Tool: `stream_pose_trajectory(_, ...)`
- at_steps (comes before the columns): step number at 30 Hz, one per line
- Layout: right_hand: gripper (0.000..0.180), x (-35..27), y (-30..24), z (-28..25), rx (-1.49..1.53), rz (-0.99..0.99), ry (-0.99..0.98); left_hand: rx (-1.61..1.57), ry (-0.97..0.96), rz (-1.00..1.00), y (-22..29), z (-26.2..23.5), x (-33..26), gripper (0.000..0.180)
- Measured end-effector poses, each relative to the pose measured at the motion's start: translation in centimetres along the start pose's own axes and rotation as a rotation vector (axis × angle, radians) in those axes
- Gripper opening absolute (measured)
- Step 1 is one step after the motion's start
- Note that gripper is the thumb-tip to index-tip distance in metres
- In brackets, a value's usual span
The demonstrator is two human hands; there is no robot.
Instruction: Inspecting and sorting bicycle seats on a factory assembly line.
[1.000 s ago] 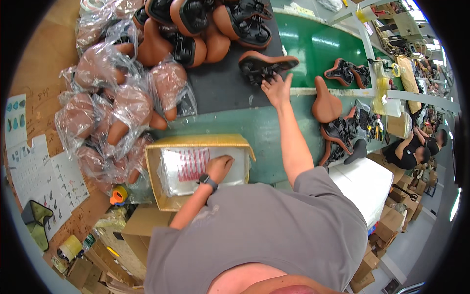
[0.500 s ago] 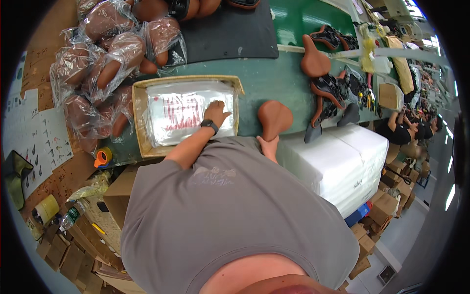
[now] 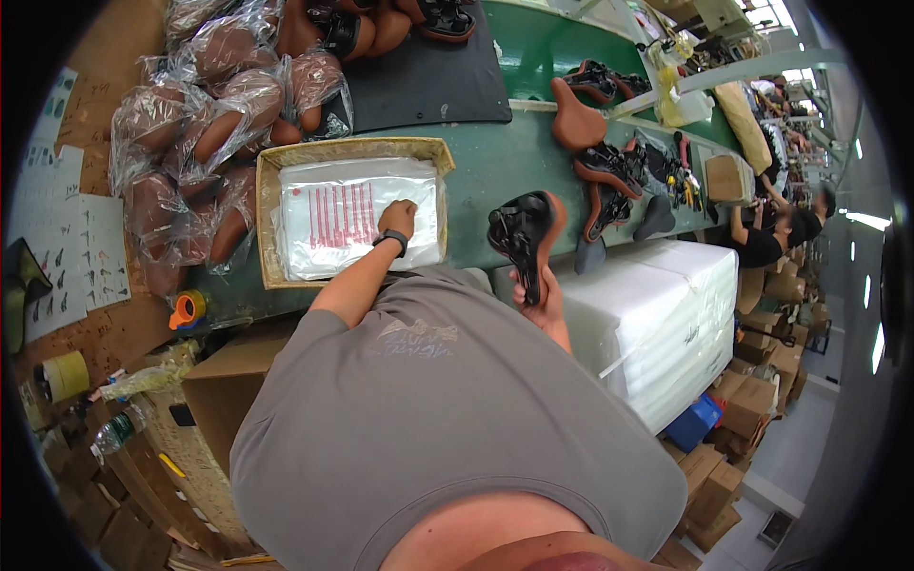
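My right hand (image 3: pixel 539 303) grips a brown bicycle saddle (image 3: pixel 526 233) by its narrow nose. The saddle is tilted so its black underside faces me, with the brown cover along the right edge. My left hand (image 3: pixel 398 219), with a dark watch on the wrist, rests on a stack of clear plastic bags (image 3: pixel 328 214) with red print. Its fingers are curled together on the top bag, and the fingertips are partly hidden. An open cardboard box (image 3: pixel 270 228) holds the stack on the green table.
Plastic-wrapped brown saddles (image 3: pixel 152 124) are piled at left, by an orange tape roll (image 3: pixel 188 309). Unwrapped saddles (image 3: pixel 578 119) lie at right, beyond a large white wrapped block (image 3: pixel 666 305). A black mat (image 3: pixel 428 86) lies behind the box. Co-workers (image 3: pixel 776 233) are at far right.
My right hand has turned the saddle from its brown top to its black underside. The fingers of my left hand, spread before, are now drawn together on the bags.
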State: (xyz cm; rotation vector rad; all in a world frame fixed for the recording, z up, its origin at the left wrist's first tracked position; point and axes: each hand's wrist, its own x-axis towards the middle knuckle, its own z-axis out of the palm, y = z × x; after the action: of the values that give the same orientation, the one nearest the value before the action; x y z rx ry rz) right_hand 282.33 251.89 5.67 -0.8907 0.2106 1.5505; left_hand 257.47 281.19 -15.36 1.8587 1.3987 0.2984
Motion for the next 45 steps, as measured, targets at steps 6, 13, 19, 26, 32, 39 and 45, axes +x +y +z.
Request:
stream_pose_trajectory(6, 0.049, 1.0, 1.8, 7.6, -0.637, -0.165, 0.063, -0.654, 0.002, -0.071, -3.6, -3.5, -1.0, 0.023)
stream_pose_trajectory(13, 0.063, 10.2, 5.8, 14.3, -0.480, 0.095, -0.297, -0.794, -0.035, -0.045, 2.1, -13.9, -8.7, 0.022)
stream_pose_trajectory(19, 0.051, 12.6, 8.2, 23.4, -0.578, 0.282, -0.425, -0.674, -0.046, 0.011, 4.9, -20.2, -15.7, 0.025)
stream_pose_trajectory(26, 0.042, 10.3, 6.6, 25.0, -0.454, 0.293, -0.385, -1.589, 0.132, -0.260, 5.5, -23.2, -18.5, 0.021)
stream_pose_trajectory(32, 0.051, 10.1, 1.3, 23.8, -0.137, 0.138, -0.546, -1.994, 0.018, -0.004, 4.9, -32.4, -15.3, 0.016)
stream_pose_trajectory(39, 0.067, 9.8, -5.2, 21.8, -0.754, 0.014, -0.488, -1.002, -0.068, -0.232, 12.9, -32.4, -5.1, 0.029)
stream_pose_trajectory(45, 0.092, 11.9, -3.6, 25.6, -1.796, -0.776, 0.016, -0.726, 0.079, 0.544, 24.1, -32.4, 2.6, 0.010)
